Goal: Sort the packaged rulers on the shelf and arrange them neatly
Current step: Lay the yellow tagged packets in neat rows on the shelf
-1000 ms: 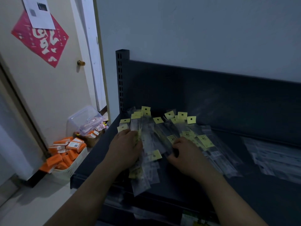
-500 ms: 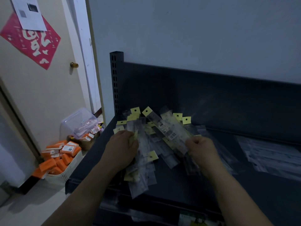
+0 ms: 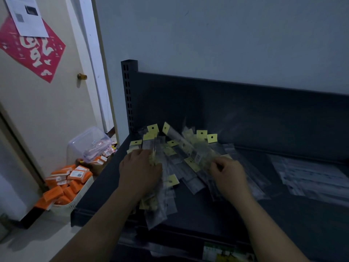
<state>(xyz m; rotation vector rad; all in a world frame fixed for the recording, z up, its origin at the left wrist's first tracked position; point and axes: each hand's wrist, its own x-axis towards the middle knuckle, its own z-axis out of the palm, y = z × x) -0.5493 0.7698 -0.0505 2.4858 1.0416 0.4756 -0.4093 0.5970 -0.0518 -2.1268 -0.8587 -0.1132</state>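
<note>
— What's the biggest thing in front of you?
— A dark metal shelf [image 3: 198,214] against a pale wall, with a door [image 3: 47,110] off to the left.

— And where are the rulers [image 3: 181,161]?
— In clear packets with yellow tags, heaped loosely at the left end of the shelf. They are fanned out and crossing each other. A flatter stack of packets [image 3: 311,176] lies well apart, at the right end.

— On the floor?
— A white basket [image 3: 75,202] full of orange boxes [image 3: 64,188], by the shelf's left corner. Behind it is a clear tub [image 3: 88,142].

— Now the hands. The left hand [image 3: 139,169]?
— Palm down on the left side of the heap, fingers bent over a bundle [image 3: 153,208] of packets. The bundle runs under the wrist and sticks out past the front edge. The thumb is hidden, so I cannot say how tight the hold is.

— The right hand [image 3: 229,174]?
— Closed narrow, fingers curled in. It pinches the near end of one long packet [image 3: 186,143]. That packet slants up and left across the heap, its yellow tag at the far end.

— Do the hands touch?
— No, the middle of the heap lies between them.
</note>
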